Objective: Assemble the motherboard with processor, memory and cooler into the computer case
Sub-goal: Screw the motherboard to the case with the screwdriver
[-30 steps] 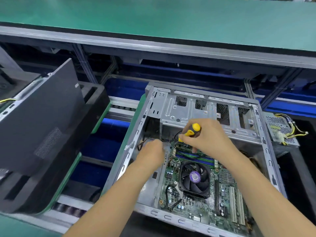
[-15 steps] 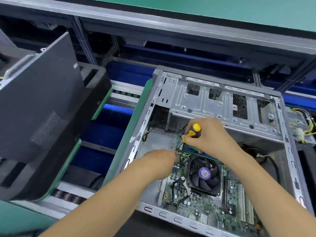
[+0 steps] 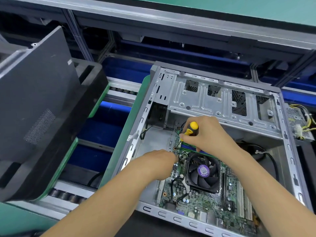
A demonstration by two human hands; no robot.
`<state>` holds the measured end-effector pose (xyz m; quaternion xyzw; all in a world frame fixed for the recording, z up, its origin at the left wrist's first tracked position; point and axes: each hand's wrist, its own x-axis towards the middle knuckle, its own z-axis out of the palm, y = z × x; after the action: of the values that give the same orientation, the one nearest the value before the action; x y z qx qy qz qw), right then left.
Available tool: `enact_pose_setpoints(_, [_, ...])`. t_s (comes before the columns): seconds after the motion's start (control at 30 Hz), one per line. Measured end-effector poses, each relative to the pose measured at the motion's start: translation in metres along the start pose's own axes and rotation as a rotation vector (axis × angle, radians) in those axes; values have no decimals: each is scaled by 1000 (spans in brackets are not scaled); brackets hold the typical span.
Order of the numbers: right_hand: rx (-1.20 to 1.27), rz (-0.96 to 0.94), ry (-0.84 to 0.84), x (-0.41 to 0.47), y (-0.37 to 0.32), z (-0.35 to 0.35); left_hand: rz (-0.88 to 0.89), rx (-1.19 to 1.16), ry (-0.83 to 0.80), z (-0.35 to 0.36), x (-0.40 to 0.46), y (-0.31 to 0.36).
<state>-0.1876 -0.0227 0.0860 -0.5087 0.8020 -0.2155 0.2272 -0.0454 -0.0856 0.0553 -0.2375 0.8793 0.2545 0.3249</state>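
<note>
An open grey computer case (image 3: 196,224) lies on its side. Inside it sits the green motherboard (image 3: 201,204), with a black cooler fan (image 3: 202,173) and blue-green memory sticks (image 3: 188,146) near its far edge. My right hand (image 3: 207,134) grips a yellow-and-black screwdriver (image 3: 190,128), whose tip points down at the board's far left corner. Just left of the cooler, my left hand (image 3: 159,164) rests on the board's left edge, its fingertips hidden beneath it.
A black side panel (image 3: 35,100) leans in a black foam tray (image 3: 89,77) on the left. A power supply with yellow cables (image 3: 299,124) lies right of the case. Blue conveyor parts show between the green-edged pallets. A green table surface (image 3: 239,7) runs across the back.
The view has dipped and shifted, so the case sits lower and more to the right. My right hand with the screwdriver has lowered towards the board's corner. The left hand has moved slightly towards the cooler.
</note>
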Motion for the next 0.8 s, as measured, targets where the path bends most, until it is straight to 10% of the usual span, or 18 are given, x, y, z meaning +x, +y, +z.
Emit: enact_pose_setpoints(0.8, [3, 13, 3, -2, -2, 0, -20, -21, -1, -1, 0, -1])
